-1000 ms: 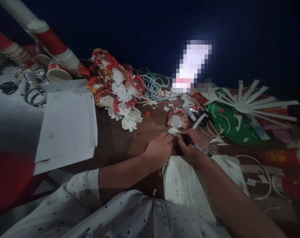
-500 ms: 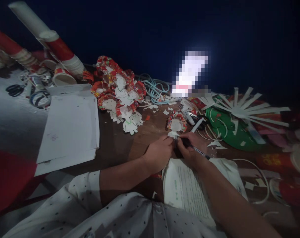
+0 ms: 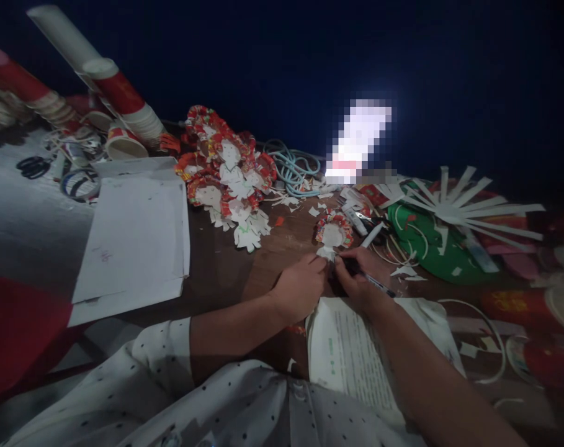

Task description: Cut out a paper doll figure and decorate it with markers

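A paper cutout (image 3: pixel 332 234) with a red frilled ring around a white round middle lies on the brown table, and its white lower part reaches my fingers. My left hand (image 3: pixel 300 285) is closed at that lower part, its fingertips pressed on the paper's edge. Held in my right hand (image 3: pixel 358 276) is a dark pen (image 3: pixel 378 285), its barrel slanting back past my thumb. The pen's tip is hidden by my fingers beside the cutout. Below my right wrist lies a printed booklet (image 3: pixel 347 347).
Similar red-and-white cutouts (image 3: pixel 230 180) are heaped left of centre. White sheets (image 3: pixel 133 236) and stacked paper cups (image 3: pixel 123 93) stand further left. At right are a green disc (image 3: pixel 416 248), a cut white paper fan (image 3: pixel 453 211) and scissors (image 3: pixel 370 220). A bright blurred screen (image 3: pixel 358 139) glows behind.
The view has shifted slightly, so the things at left appear a little further right. Both hands keep nearly the same place on the cutout, and the pen stays in my right hand.
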`<state>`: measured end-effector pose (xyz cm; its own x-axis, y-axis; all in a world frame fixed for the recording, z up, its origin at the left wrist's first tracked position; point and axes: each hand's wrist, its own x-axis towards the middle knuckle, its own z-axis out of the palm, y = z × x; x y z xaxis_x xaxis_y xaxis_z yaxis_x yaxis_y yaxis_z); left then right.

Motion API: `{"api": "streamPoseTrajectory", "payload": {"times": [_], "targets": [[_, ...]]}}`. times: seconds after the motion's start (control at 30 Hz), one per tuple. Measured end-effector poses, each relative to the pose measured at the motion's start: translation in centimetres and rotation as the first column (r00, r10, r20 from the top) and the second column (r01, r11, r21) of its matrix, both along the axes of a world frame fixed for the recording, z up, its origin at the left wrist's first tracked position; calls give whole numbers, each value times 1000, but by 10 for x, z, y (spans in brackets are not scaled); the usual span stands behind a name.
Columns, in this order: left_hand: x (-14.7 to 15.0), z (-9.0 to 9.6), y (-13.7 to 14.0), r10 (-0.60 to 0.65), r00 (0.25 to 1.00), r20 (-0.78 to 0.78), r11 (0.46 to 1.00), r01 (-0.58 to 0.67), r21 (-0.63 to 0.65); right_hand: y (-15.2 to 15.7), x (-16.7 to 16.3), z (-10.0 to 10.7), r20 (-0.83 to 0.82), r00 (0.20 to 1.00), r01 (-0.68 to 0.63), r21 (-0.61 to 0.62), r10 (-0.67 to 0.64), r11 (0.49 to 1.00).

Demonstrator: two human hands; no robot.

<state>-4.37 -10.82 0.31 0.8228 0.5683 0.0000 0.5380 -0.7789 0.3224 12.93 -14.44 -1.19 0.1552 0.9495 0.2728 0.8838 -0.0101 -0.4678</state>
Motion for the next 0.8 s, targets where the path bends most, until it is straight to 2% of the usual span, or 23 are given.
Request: {"api": "streamPoseTrajectory", "payload": {"times": [0.27, 0.53, 0.8], "targets": [[0, -3, 0, -7, 1000, -6, 999, 7, 52, 1, 1, -3, -18, 1000, 11, -14, -11, 1000], [0, -2, 0, -2, 1000, -10, 999, 2, 42, 3, 1, -3, -6, 1000, -14, 53, 14, 998], [-1, 0, 0, -12, 1000, -11, 999, 12, 37, 3, 2, -2, -13, 1000, -7, 38, 8, 999]]}}
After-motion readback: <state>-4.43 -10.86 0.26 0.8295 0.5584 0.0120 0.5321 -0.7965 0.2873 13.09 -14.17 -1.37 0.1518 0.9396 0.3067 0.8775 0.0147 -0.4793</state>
